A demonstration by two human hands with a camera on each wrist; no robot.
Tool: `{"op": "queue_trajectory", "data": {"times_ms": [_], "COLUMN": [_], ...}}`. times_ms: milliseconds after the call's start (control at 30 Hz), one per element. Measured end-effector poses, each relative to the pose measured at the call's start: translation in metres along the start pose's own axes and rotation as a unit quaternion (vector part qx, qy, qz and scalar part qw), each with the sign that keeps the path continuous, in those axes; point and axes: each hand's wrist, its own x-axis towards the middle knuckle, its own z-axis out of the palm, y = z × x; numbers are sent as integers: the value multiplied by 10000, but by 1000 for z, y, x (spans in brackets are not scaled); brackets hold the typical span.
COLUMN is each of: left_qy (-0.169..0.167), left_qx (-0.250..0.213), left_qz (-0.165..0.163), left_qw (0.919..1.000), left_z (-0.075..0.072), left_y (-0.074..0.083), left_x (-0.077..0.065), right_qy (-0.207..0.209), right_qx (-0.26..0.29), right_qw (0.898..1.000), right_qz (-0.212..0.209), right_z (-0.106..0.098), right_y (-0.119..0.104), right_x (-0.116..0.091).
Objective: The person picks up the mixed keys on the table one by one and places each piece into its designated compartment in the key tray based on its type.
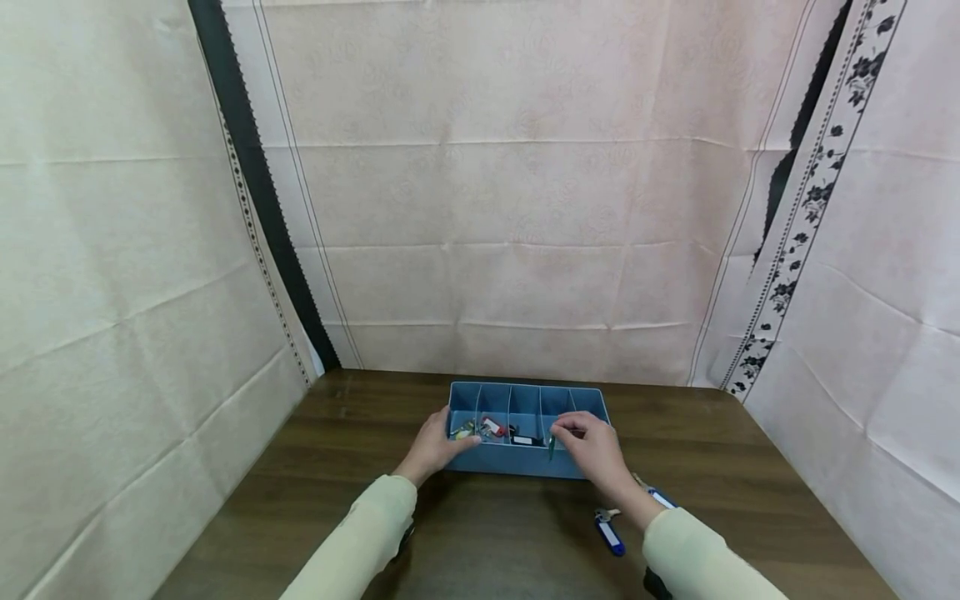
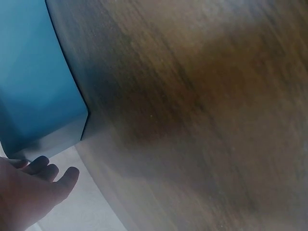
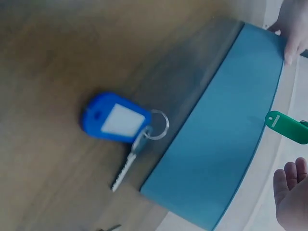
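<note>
A blue box with a row of compartments [image 1: 510, 461] stands on the table. My left hand [image 1: 433, 446] grips its left end, thumb over the front rim and fingers on the outer side. My right hand [image 1: 596, 450] pinches a green key tag [image 1: 552, 447] above the front rim, toward the right half of the box. In the right wrist view the green tag [image 3: 288, 128] shows its slotted end. From the left, the compartments hold a yellow-green key tag [image 1: 465, 430], a red key tag [image 1: 492, 427] and a black key tag [image 1: 527, 440].
A blue key tag [image 1: 611, 535] with a key on its ring lies on the brown wooden table [image 1: 495, 542] before the box. Another blue tag [image 1: 662, 498] lies partly behind my right forearm. Pale cloth [image 1: 525, 317] hangs behind the table and on both sides.
</note>
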Motion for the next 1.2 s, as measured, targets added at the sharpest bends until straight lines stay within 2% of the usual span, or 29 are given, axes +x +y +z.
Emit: {"op": "queue_trajectory", "data": {"times_ms": [167, 400, 1000, 1200], "left_qy": [-15, -25, -23, 4], "left_qx": [1, -50, 1, 11], "left_qz": [6, -22, -121, -170], "left_qw": [10000, 10000, 9999, 9999], "left_z": [0, -1, 2, 2], "left_y": [0, 0, 2, 2], "left_x": [0, 2, 1, 1], "right_qy": [179, 288, 723, 725], "right_qx": [-56, -131, -371, -424], "right_qw": [9998, 9988, 9926, 9914], "right_qz": [-30, 372, 908, 1001], "right_z": [-4, -7, -3, 2], "right_y": [1, 5, 20, 21], "right_x": [11, 24, 51, 58]}}
